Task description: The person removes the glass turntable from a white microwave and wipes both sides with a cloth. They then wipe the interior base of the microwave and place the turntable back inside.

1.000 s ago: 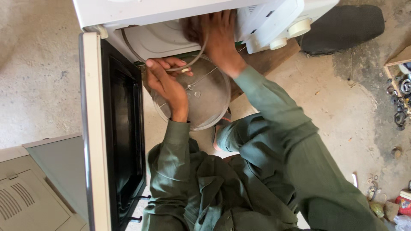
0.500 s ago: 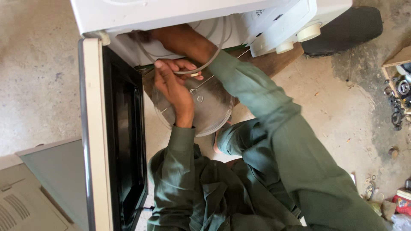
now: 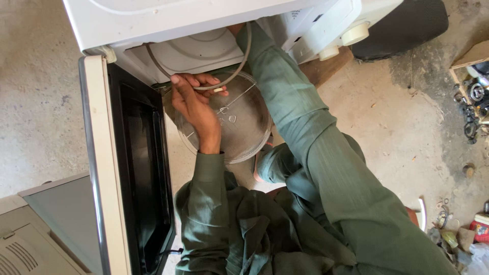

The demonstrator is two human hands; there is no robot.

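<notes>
Here, left hand [image 3: 196, 104]: fingers closed on the thin grey roller ring [image 3: 232, 74], above the round clear glass turntable plate [image 3: 244, 127].
Right hand: hidden inside the white microwave oven [image 3: 204, 15]; grip cannot be told.
Door [image 3: 119, 168]: swung open, left.

The right hand is hidden inside the white microwave oven [image 3: 204, 20], whose top the frame cuts off.

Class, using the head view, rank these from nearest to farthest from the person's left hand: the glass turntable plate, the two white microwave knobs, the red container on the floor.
1. Glass turntable plate: held by the left hand.
2. White microwave knobs: upper right, on the panel.
3. Red container: far lower right, on the floor.
</notes>
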